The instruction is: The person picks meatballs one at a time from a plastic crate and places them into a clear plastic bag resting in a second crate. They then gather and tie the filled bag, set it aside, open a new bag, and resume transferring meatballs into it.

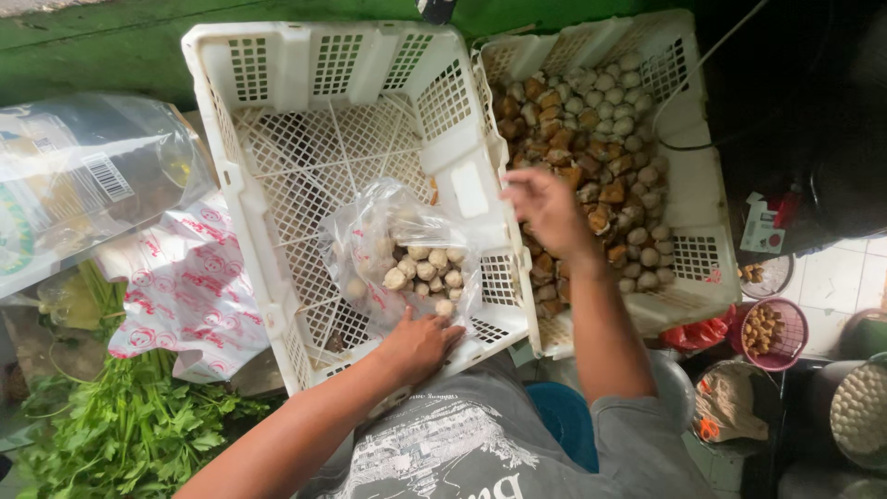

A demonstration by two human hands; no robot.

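Note:
My left hand [418, 344] rests on the near rim of a white slatted plastic crate [277, 139] and pinches the lower edge of a clear plastic bag [379, 231] that lies inside it. The bag holds several pale round balls [427, 270]. My right hand [547, 211] hovers, fingers curled and blurred, over a second white crate [688, 185] to the right. That crate is filled with pale balls and brown fried pieces [601, 139]. Whether the right hand holds anything cannot be told.
Leafy greens [129, 430] lie at the lower left beside red-printed white wrapping [185, 286] and a large clear plastic bag [83, 176]. At the right stand a small pink basket of brown pieces [767, 328], a dark tub [855, 407] and other containers.

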